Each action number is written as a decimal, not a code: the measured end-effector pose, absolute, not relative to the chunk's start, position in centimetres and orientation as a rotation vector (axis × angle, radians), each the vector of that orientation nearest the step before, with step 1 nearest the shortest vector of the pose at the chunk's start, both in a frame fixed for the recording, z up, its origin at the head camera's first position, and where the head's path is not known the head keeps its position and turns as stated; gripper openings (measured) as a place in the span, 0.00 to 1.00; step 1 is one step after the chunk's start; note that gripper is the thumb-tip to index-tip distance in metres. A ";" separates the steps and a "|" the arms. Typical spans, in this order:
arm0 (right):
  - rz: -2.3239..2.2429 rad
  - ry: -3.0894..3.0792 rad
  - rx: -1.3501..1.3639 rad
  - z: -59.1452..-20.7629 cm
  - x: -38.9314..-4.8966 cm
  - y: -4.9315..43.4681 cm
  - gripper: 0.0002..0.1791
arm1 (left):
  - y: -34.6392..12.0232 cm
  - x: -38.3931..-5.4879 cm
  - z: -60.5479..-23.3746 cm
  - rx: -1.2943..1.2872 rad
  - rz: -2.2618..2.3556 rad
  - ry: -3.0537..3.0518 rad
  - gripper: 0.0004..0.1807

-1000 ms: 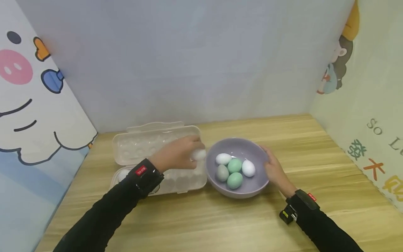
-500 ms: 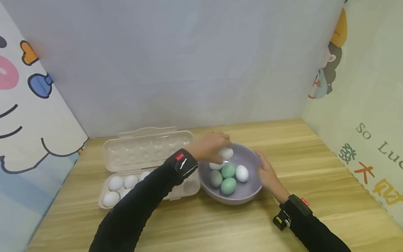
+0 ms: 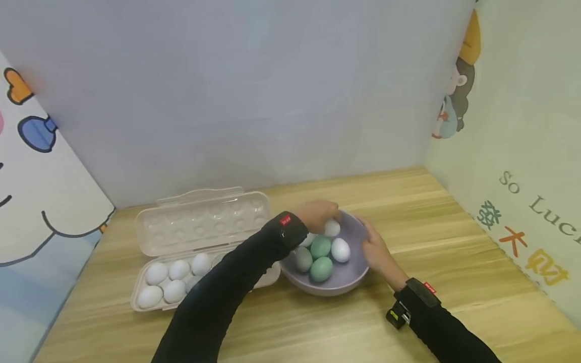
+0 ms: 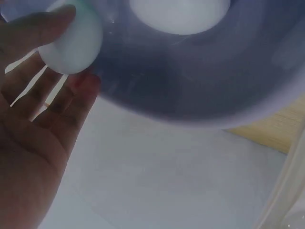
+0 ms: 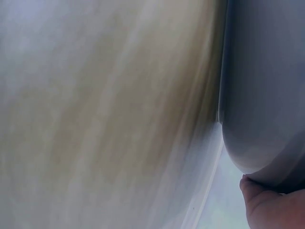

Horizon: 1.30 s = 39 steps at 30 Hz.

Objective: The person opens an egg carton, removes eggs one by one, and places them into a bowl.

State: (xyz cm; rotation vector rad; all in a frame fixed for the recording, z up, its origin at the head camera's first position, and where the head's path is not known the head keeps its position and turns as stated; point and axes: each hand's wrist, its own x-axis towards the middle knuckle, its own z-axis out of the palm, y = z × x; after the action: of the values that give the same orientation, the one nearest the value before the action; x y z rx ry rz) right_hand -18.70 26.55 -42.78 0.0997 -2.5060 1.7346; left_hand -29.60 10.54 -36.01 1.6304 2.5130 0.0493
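Note:
A white egg (image 3: 333, 228) is pinched between the thumb and fingers of my left hand (image 3: 314, 216), inside the far part of the purple bowl (image 3: 356, 234). The left wrist view shows that egg (image 4: 71, 43) with the thumb laid on its side. White, green (image 3: 321, 269) and grey (image 3: 302, 259) eggs lie in the bowl, one white egg partly behind my left wrist. My right hand (image 3: 378, 252) grips the bowl's right rim. In the right wrist view its thumb (image 5: 255, 193) is at the bowl's edge.
Left of the bowl stands an open clear plastic egg carton (image 3: 150, 237), its lid laid back. Several white eggs (image 3: 179, 269) fill its left cups; my left sleeve covers part of the right cups. A plain wall closes off the table's back, with printed panels at both sides.
My left hand has carried the white egg rightward from over the carton into the bowl. My right hand has stayed on the bowl's rim. The head view has shifted slightly.

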 end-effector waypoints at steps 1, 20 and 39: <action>1.733 -2.507 0.108 -42.8 -18.7 26.3 0.33 | 10.4 -29.5 -36.2 1.592 0.049 2.520 0.18; 1.709 -2.540 0.169 -43.2 -18.9 23.6 0.34 | 6.9 -28.0 -37.4 1.417 0.066 2.549 0.21; 1.635 -2.546 0.146 -42.9 -18.6 26.2 0.35 | -12.1 -24.1 -31.8 1.166 0.108 2.762 0.21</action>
State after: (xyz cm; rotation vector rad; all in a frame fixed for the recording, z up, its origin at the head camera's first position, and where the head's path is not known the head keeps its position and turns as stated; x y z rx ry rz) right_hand -18.59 26.24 -42.89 0.1461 -2.5458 1.6352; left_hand -24.13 -12.11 -31.82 1.1661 2.7621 0.1085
